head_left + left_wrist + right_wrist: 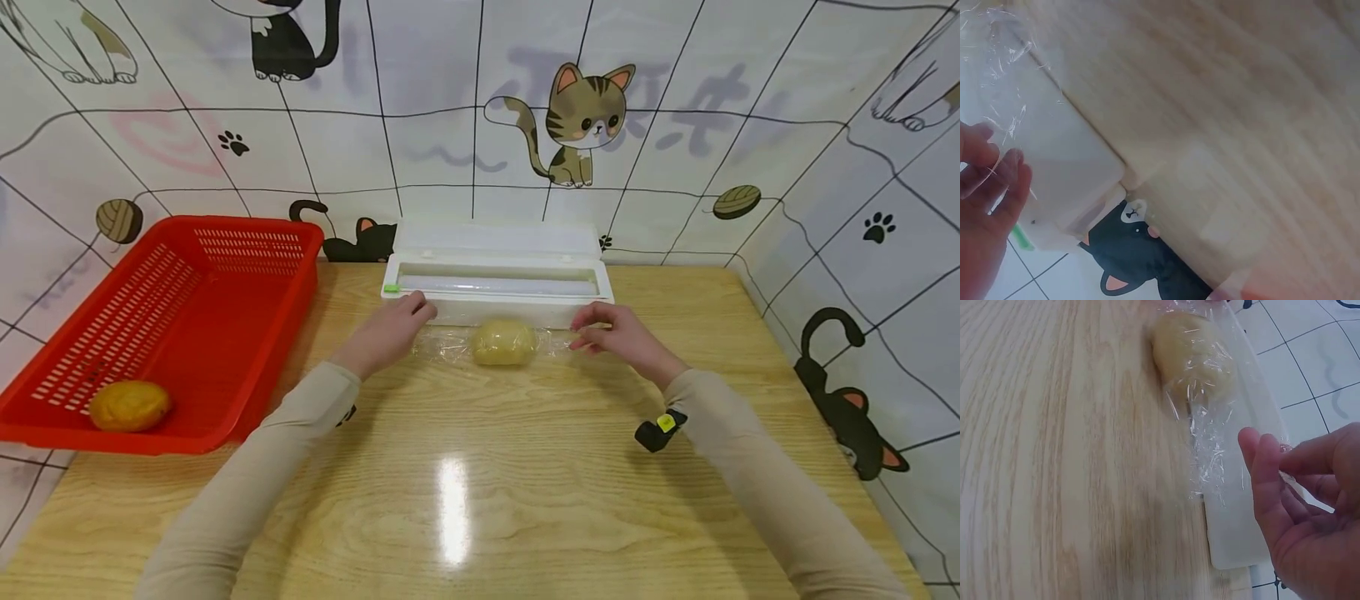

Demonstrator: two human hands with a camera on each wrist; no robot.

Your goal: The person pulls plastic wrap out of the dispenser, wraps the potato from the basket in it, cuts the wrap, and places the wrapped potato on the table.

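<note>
A yellow mango (503, 342) lies on the table in front of a white cling film dispenser (498, 286), wrapped in clear cling film (447, 343) that spreads out to both sides. My left hand (393, 332) is at the film's left side by the dispenser's front, pinching the film between thumb and fingers; the left wrist view shows creased film (1013, 119) at the fingertips. On the other side my right hand (617, 337) pinches the film near the dispenser's right end. In the right wrist view the film (1210, 456) runs from the mango (1192, 356) towards the thumb and fingertips.
A red plastic basket (258, 367) stands at the left with another yellow mango (131, 406) in its near corner. The dispenser's lid (498, 240) is raised against the cat-patterned wall covering (427, 150). Wooden tabletop (525, 483) lies in front of the hands.
</note>
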